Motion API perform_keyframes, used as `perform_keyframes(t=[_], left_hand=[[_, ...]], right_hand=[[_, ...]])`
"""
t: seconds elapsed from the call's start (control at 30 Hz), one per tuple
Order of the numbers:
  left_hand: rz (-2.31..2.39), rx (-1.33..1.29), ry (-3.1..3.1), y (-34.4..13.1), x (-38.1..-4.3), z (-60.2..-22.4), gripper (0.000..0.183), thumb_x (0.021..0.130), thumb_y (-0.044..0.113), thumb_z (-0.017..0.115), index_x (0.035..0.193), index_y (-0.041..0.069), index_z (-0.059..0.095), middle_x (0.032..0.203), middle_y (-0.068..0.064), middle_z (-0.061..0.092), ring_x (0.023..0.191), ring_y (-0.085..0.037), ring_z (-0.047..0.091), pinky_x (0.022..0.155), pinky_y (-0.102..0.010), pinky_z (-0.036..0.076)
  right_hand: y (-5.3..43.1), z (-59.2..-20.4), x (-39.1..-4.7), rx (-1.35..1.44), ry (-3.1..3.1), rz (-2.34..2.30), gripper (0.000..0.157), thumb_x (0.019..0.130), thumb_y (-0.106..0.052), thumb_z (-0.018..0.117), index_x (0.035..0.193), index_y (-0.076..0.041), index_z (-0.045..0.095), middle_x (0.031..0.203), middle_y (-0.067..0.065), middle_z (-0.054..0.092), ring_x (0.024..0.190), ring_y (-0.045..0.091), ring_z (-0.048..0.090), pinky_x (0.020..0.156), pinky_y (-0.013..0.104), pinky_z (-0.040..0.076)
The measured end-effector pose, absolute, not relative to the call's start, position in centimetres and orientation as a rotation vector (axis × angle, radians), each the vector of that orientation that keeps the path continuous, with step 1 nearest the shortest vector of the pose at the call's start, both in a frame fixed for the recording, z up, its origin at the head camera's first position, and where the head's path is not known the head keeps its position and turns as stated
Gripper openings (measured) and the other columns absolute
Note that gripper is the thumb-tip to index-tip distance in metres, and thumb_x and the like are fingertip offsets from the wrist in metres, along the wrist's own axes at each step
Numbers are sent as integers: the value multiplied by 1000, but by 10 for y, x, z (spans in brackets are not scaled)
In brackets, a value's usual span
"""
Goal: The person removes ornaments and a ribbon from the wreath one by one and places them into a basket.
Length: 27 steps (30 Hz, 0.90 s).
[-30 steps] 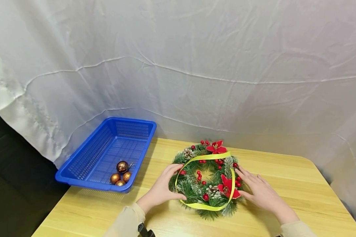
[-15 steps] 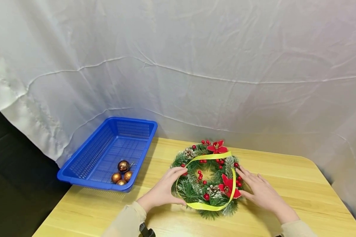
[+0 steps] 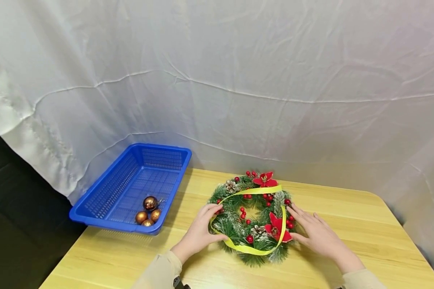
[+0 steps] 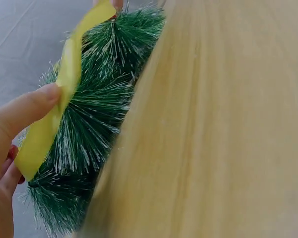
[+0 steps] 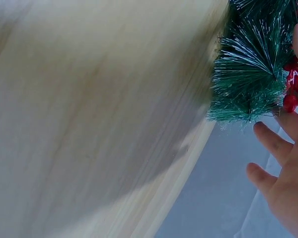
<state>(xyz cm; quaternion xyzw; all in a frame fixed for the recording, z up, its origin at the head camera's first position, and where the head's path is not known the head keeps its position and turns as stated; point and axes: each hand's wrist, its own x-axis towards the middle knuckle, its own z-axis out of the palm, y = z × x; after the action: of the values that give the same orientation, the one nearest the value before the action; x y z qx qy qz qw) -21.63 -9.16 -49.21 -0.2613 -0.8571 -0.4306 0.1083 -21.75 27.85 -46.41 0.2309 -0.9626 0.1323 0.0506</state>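
Observation:
A green Christmas wreath (image 3: 232, 228) lies flat on the table, dressed with red poinsettias (image 3: 265, 179), red berries and frosted pine cones (image 3: 230, 186). A loop of yellow ribbon (image 3: 251, 250) rests over its top. My left hand (image 3: 198, 233) is at the wreath's left side, thumb and fingers spread apart. In the left wrist view, its thumb touches the ribbon (image 4: 69, 74) and a finger meets it lower down. On the opposite side my right hand (image 3: 318, 237) touches the wreath's edge near the berries (image 5: 290, 102), fingers extended.
A blue plastic basket (image 3: 128, 226) stands at the table's left, with several copper-brown Christmas baubles (image 3: 150, 203) in its near right corner. Behind the wooden table (image 3: 354, 224) hangs a pale grey cloth (image 3: 238, 80). A black surface (image 3: 14, 224) lies at far left.
The ribbon's left and lower parts have shifted slightly left and up with my left hand. The wreath's near part has moved a little too. My right hand stays nearly still.

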Motion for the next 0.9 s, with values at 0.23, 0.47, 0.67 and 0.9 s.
perform_keyframes(t=[0.23, 0.47, 0.67, 0.9], left_hand=[[-1267, -627, -2533, -92, -213, -493, 94, 65, 38, 84, 141, 3, 42, 140, -10, 43, 124, -28, 44, 106, -47, 36], [-1239, -565, -2570, -90, -212, -493, 98, 64, 41, 82, 144, 4, 39, 139, -11, 44, 114, -24, 49, 103, -48, 39], [-1228, -550, -2587, -90, -214, -491, 95, 61, 40, 85, 140, 5, 44, 139, -8, 41, 110, -21, 49, 101, -44, 43], [-1192, -564, -2593, -92, -217, -490, 89, 61, 41, 84, 134, 3, 50, 136, -10, 47, 125, -29, 42, 106, -47, 36]], right_hand=[[279, -466, -217, 713, -2897, 420, 79, 88, -53, 59, 150, -13, 31, 152, 13, 29, 130, 42, 38, 110, 61, 13], [279, -466, -217, 699, -2929, 425, 79, 88, -54, 58, 150, -13, 30, 153, 13, 28, 130, 42, 38, 110, 62, 13], [279, -465, -217, 689, -2939, 424, 79, 88, -55, 57, 151, -14, 29, 152, 13, 28, 130, 41, 37, 110, 61, 13], [278, -465, -216, 689, -2940, 425, 79, 88, -54, 58, 150, -12, 31, 152, 14, 30, 129, 41, 39, 109, 63, 15]])
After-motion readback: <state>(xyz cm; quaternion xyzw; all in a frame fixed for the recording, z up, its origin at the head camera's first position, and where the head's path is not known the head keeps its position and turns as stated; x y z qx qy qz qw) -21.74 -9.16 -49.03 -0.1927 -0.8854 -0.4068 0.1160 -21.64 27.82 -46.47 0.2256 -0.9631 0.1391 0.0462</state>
